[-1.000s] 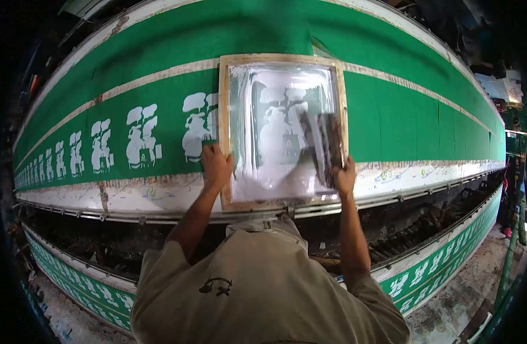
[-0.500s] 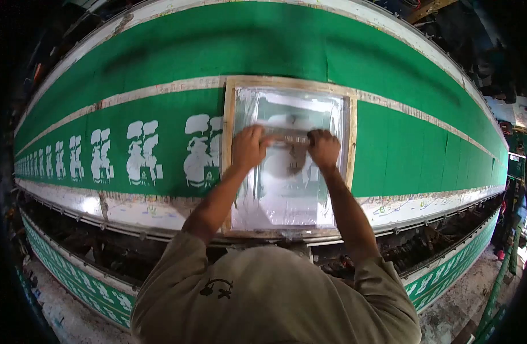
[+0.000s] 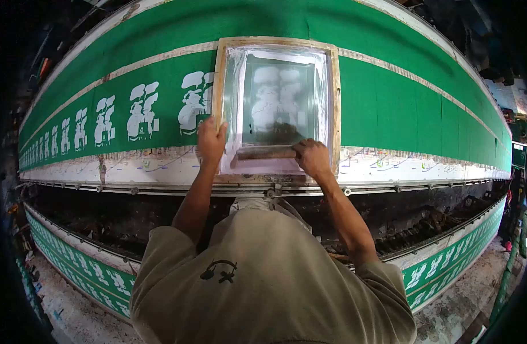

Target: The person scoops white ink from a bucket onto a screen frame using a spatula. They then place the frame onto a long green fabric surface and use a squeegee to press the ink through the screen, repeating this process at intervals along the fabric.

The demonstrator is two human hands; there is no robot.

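One long brown bar (image 3: 266, 153) crosses the near end of the rectangular wood-framed screen (image 3: 336, 92), reaching left from my right hand (image 3: 313, 157), clamped on it. My left hand (image 3: 210, 142) touches the screen's left edge; whether clamped, I cannot tell.

At the far right, a green pole (image 3: 506, 275) slants near a small reddish object (image 3: 508, 246).

No words or numbers could be read. The shirt (image 3: 298, 269) bore a black sign (image 3: 227, 277), an arc with an X-like mark at one end. Small marks on the white prints (image 3: 137, 117) and scrawls (image 3: 147, 163) on the pale strip (image 3: 126, 173) were illegible.
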